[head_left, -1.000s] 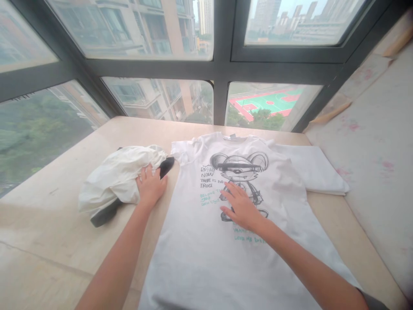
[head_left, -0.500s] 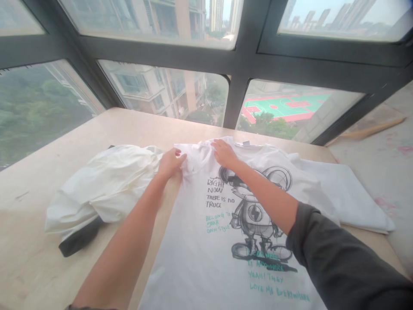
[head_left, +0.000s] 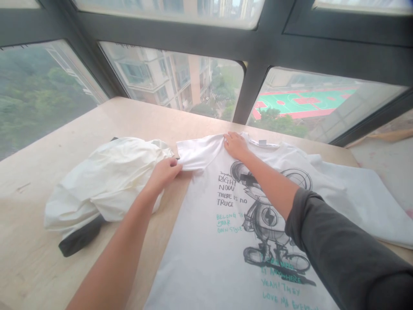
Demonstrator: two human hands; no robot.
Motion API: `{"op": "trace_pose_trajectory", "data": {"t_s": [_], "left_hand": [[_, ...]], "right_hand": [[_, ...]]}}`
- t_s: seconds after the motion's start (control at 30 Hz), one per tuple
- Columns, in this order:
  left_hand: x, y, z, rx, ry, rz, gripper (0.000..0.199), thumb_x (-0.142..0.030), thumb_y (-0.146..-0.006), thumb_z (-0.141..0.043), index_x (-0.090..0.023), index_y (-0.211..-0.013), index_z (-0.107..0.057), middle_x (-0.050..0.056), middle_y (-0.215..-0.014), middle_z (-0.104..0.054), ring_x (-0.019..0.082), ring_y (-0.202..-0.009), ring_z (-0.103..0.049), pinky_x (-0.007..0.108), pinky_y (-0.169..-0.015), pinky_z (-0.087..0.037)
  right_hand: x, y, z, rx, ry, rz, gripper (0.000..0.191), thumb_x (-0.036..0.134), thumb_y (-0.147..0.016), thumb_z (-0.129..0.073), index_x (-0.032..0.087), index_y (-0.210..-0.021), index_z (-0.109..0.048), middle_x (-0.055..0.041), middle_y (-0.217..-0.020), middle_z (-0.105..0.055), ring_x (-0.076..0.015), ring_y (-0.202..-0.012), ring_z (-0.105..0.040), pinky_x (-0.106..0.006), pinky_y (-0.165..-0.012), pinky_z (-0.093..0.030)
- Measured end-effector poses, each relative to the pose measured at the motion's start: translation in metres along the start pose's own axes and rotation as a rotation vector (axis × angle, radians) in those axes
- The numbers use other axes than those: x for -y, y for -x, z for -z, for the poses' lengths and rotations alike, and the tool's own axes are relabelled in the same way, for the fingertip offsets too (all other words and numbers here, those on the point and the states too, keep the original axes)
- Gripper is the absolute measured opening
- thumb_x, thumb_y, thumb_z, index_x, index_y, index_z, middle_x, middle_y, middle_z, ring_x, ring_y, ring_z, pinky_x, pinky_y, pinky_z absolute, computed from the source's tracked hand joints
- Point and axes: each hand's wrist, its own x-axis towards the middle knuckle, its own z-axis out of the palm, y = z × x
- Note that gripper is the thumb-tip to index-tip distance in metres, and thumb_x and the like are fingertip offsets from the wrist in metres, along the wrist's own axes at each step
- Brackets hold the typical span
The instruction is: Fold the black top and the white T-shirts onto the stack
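While left fingers (head_left: 176, 166) pinch its sleeve (head_left: 199, 151), the T-shirt (head_left: 200, 258) underlies right fingers (head_left: 229, 141).

t-shirt (head_left: 206, 241): smooth matt cloth | bundle (head_left: 106, 185): wrinkled cloth | sill (head_left: 29, 206): smooth

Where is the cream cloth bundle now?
In the head view, the cream bundle lies on the pale ledge, left of the printed white T-shirt, the left hand by its right edge.

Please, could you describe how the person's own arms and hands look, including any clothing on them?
The right arm wears a dark grey sleeve, its edge bunched near the elbow. The left forearm is uncovered. Both hands, left and right, are bare, without gloves.
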Motion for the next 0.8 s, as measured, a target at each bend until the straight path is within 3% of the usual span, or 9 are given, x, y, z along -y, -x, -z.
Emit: {"op": "trace_pose_trajectory", "data": {"t_s": [0.13, 0.27, 0.37, 0.47, 0.57, 0.67, 0.8], "left_hand": [[0.003, 0.018, -0.009, -0.119, -0.079, 0.026, 0.022, -0.04, -0.081, -0.054, -0.02, -0.073, -0.058, 0.002, -0.076, -0.066, 0.019, -0.073, -0.06, 0.029, -0.064, -0.038], [0.003, 0.014, -0.02, -0.213, -0.063, 0.145, 0.036, -0.054, -0.082, -0.055, -0.02, -0.091, -0.058, 0.007, -0.086, -0.07, 0.023, -0.081, -0.065, 0.03, -0.067, -0.042], [0.005, 0.002, -0.028, -0.223, -0.029, 0.172, 0.042, -0.058, -0.078, -0.061, -0.019, -0.094, -0.058, 0.009, -0.088, -0.07, 0.026, -0.084, -0.066, 0.032, -0.069, -0.045], [0.008, -0.006, -0.035, -0.226, -0.003, 0.15, 0.04, -0.051, -0.075, -0.067, -0.02, -0.1, -0.058, 0.007, -0.089, -0.071, 0.025, -0.082, -0.067, 0.032, -0.071, -0.046], [0.012, -0.006, -0.041, -0.266, 0.038, 0.133, 0.041, -0.04, -0.076, -0.066, -0.02, -0.11, -0.057, 0.005, -0.089, -0.071, 0.023, -0.081, -0.067, 0.032, -0.072, -0.047], [0.014, -0.005, -0.04, -0.325, 0.085, 0.107, 0.036, -0.037, -0.08, -0.061, -0.019, -0.111, -0.058, 0.004, -0.088, -0.071, 0.021, -0.082, -0.067, 0.031, -0.073, -0.047], [-0.001, -0.002, -0.033, -0.38, 0.123, 0.031, 0.016, -0.031, -0.084, -0.054, -0.02, -0.091, -0.063, 0.002, -0.088, -0.071, 0.018, -0.083, -0.065, 0.029, -0.076, -0.047]], "right_hand": [[0.027, -0.019, 0.005, -0.004, -0.03, -0.032, 0.044, 0.014, -0.092, -0.036, 0.011, -0.129, -0.059, -0.0189, -0.141, -0.051, -0.0352, -0.133, -0.04, -0.056, -0.109, -0.033], [0.083, -0.047, 0.002, 0.068, -0.115, 0.116, 0.053, 0.012, -0.088, -0.043, 0.02, -0.139, -0.052, -0.0102, -0.142, -0.053, -0.0283, -0.129, -0.046, -0.046, -0.106, -0.041], [0.125, -0.061, -0.006, 0.159, -0.154, 0.219, 0.059, 0.015, -0.082, -0.057, 0.024, -0.14, -0.052, -0.008, -0.133, -0.06, -0.0277, -0.121, -0.054, -0.045, -0.101, -0.046], [0.149, -0.069, -0.012, 0.198, -0.17, 0.253, 0.039, 0.018, -0.08, -0.062, 0.022, -0.119, -0.067, -0.0094, -0.121, -0.067, -0.0286, -0.114, -0.058, -0.045, -0.098, -0.047], [0.15, -0.075, -0.008, 0.172, -0.206, 0.271, 0.016, 0.024, -0.085, -0.061, 0.019, -0.097, -0.072, -0.0086, -0.111, -0.07, -0.0246, -0.106, -0.06, -0.038, -0.095, -0.047], [0.138, -0.08, 0.006, 0.095, -0.259, 0.296, 0.02, 0.024, -0.091, -0.053, 0.017, -0.1, -0.069, -0.0069, -0.11, -0.069, -0.0198, -0.103, -0.06, -0.032, -0.093, -0.046], [0.116, -0.076, 0.039, -0.071, -0.501, 0.332, 0.024, 0.016, -0.088, -0.049, 0.015, -0.107, -0.065, -0.0042, -0.1, -0.069, -0.0163, -0.093, -0.061, -0.03, -0.088, -0.047]]}}
